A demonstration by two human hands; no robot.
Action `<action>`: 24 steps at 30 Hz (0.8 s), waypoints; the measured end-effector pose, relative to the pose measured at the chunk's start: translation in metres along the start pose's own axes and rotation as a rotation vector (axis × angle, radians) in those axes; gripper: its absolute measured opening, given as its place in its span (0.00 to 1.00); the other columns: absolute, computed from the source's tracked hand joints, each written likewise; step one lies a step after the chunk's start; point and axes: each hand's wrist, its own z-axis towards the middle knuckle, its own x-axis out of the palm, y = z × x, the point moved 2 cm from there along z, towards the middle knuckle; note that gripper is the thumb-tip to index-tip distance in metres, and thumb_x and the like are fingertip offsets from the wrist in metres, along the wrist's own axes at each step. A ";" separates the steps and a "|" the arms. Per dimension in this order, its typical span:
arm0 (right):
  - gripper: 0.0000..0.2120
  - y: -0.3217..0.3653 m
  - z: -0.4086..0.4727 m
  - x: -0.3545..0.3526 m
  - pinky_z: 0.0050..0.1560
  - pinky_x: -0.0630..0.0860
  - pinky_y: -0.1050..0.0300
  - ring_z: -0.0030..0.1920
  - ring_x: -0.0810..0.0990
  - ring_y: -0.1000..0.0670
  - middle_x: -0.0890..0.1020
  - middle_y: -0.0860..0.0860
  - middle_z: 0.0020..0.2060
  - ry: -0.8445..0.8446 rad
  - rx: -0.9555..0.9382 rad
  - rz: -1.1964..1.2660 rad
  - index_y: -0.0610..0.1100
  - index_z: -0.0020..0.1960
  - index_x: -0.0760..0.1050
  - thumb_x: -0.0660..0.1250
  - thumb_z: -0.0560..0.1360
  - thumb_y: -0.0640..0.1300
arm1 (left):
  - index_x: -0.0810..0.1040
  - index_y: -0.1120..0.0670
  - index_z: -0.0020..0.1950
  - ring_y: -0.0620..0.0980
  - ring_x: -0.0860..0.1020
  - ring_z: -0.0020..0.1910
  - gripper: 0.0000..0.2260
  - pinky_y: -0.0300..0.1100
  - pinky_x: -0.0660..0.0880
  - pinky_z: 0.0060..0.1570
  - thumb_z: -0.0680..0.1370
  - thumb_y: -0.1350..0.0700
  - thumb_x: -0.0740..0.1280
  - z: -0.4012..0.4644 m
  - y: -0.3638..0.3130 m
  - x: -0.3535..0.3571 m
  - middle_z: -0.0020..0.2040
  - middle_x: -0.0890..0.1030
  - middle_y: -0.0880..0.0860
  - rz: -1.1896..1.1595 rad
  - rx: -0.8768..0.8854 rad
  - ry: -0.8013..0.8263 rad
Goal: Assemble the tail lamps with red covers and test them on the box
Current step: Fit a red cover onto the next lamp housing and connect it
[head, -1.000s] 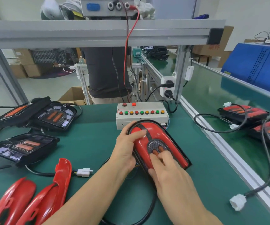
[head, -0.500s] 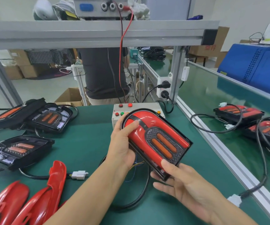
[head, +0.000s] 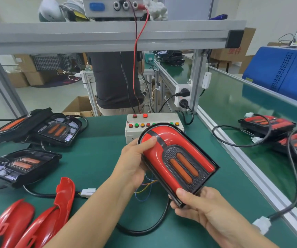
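Raised since a second ago: assembled tail lamp with glossy red cover and black base point(head: 177, 161), then pressed flat on the green tabletop point(head: 94, 158), now held tilted in the air in front of the white test box with coloured buttons point(head: 153, 125).

Left hand point(head: 135, 164) grips the lamp's left edge, thumb lying on the red cover near its rounded top; right hand point(head: 200, 205) grips the lower corner, thumb on the black rim, fingers underneath. Thin coloured wires point(head: 146, 187) and a black cable point(head: 144, 231) hang from the lamp to the tabletop. Loose red plastic covers point(head: 37, 221) lie at lower left; open black lamp bases with orange strips point(head: 21, 166) sit at left. Finished lamps point(head: 267, 125) lie on the right-hand bench.
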 end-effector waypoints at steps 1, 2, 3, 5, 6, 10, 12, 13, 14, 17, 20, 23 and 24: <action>0.18 -0.001 0.000 0.000 0.37 0.81 0.59 0.39 0.84 0.46 0.85 0.39 0.43 -0.010 -0.014 -0.007 0.38 0.47 0.84 0.77 0.59 0.44 | 0.81 0.58 0.49 0.52 0.82 0.38 0.08 0.45 0.81 0.39 0.71 0.61 0.71 0.000 -0.001 0.000 0.44 0.84 0.58 0.000 0.007 -0.002; 0.19 -0.001 -0.001 0.001 0.36 0.80 0.60 0.38 0.84 0.46 0.85 0.39 0.42 -0.025 -0.027 -0.016 0.37 0.48 0.84 0.77 0.59 0.44 | 0.81 0.58 0.49 0.52 0.82 0.38 0.09 0.46 0.81 0.39 0.70 0.61 0.71 0.000 -0.001 0.000 0.44 0.84 0.58 0.001 0.018 -0.008; 0.21 -0.003 -0.001 0.001 0.35 0.80 0.60 0.37 0.83 0.46 0.85 0.39 0.41 -0.045 -0.035 -0.025 0.37 0.48 0.83 0.77 0.58 0.44 | 0.81 0.59 0.49 0.53 0.82 0.38 0.09 0.46 0.81 0.39 0.69 0.62 0.71 0.001 0.000 0.000 0.44 0.85 0.58 0.004 0.032 -0.021; 0.23 -0.008 -0.002 0.003 0.33 0.79 0.60 0.36 0.83 0.46 0.85 0.39 0.40 -0.086 -0.035 -0.022 0.36 0.48 0.82 0.77 0.56 0.44 | 0.81 0.58 0.47 0.54 0.82 0.38 0.08 0.47 0.81 0.40 0.68 0.63 0.71 0.001 0.003 0.000 0.42 0.85 0.57 0.008 0.041 -0.054; 0.23 -0.010 -0.002 0.004 0.32 0.79 0.60 0.35 0.83 0.46 0.84 0.39 0.40 -0.101 -0.030 -0.009 0.36 0.48 0.82 0.77 0.55 0.44 | 0.81 0.58 0.47 0.53 0.82 0.37 0.08 0.47 0.80 0.40 0.68 0.63 0.72 0.001 0.005 0.001 0.42 0.85 0.57 0.008 0.032 -0.065; 0.21 -0.009 -0.002 0.004 0.34 0.80 0.60 0.36 0.84 0.47 0.85 0.41 0.39 -0.172 -0.058 -0.005 0.37 0.48 0.82 0.77 0.57 0.43 | 0.80 0.57 0.52 0.51 0.82 0.39 0.09 0.46 0.80 0.40 0.72 0.60 0.70 0.000 0.010 0.007 0.46 0.85 0.56 -0.012 0.031 -0.033; 0.17 -0.007 0.000 0.002 0.34 0.80 0.61 0.36 0.85 0.47 0.86 0.42 0.39 -0.212 -0.089 0.018 0.36 0.49 0.81 0.77 0.61 0.40 | 0.77 0.55 0.57 0.51 0.83 0.43 0.12 0.48 0.80 0.43 0.75 0.56 0.69 -0.003 0.015 0.013 0.49 0.84 0.55 -0.056 0.037 -0.011; 0.15 -0.006 0.000 0.001 0.34 0.80 0.61 0.36 0.85 0.46 0.86 0.42 0.39 -0.230 -0.104 0.027 0.36 0.49 0.81 0.77 0.64 0.37 | 0.75 0.54 0.59 0.51 0.83 0.47 0.13 0.51 0.80 0.47 0.75 0.54 0.68 -0.006 0.020 0.018 0.51 0.84 0.54 -0.082 0.023 0.008; 0.13 -0.004 0.002 0.001 0.35 0.80 0.61 0.37 0.85 0.46 0.86 0.42 0.40 -0.249 -0.122 0.027 0.36 0.49 0.81 0.76 0.66 0.37 | 0.73 0.53 0.61 0.52 0.83 0.51 0.14 0.54 0.78 0.52 0.76 0.53 0.67 -0.009 0.026 0.023 0.53 0.84 0.54 -0.106 0.009 0.029; 0.19 -0.001 0.003 0.001 0.38 0.81 0.59 0.39 0.86 0.48 0.86 0.45 0.39 -0.307 -0.177 -0.090 0.40 0.47 0.81 0.75 0.63 0.52 | 0.73 0.54 0.63 0.53 0.81 0.55 0.13 0.55 0.75 0.59 0.79 0.57 0.63 -0.014 0.036 0.037 0.55 0.83 0.54 -0.177 0.005 0.058; 0.33 0.007 -0.002 -0.015 0.43 0.78 0.54 0.42 0.84 0.47 0.86 0.47 0.39 -0.400 -0.251 -0.163 0.43 0.46 0.82 0.67 0.58 0.70 | 0.74 0.55 0.63 0.54 0.82 0.53 0.13 0.53 0.79 0.51 0.79 0.56 0.62 -0.006 0.024 0.037 0.55 0.83 0.56 -0.225 -0.039 0.128; 0.47 0.026 -0.004 -0.030 0.56 0.77 0.51 0.58 0.80 0.48 0.83 0.48 0.55 -0.277 -0.388 0.081 0.44 0.62 0.76 0.68 0.56 0.77 | 0.75 0.56 0.64 0.56 0.83 0.46 0.19 0.51 0.80 0.44 0.74 0.52 0.65 0.002 0.009 0.032 0.52 0.83 0.57 -0.211 -0.113 0.284; 0.50 0.033 -0.002 -0.028 0.62 0.75 0.48 0.63 0.78 0.47 0.81 0.48 0.61 -0.167 -0.392 0.171 0.43 0.67 0.72 0.69 0.57 0.76 | 0.74 0.57 0.63 0.56 0.83 0.44 0.21 0.51 0.80 0.43 0.72 0.52 0.66 0.002 0.007 0.034 0.50 0.83 0.58 -0.202 -0.147 0.340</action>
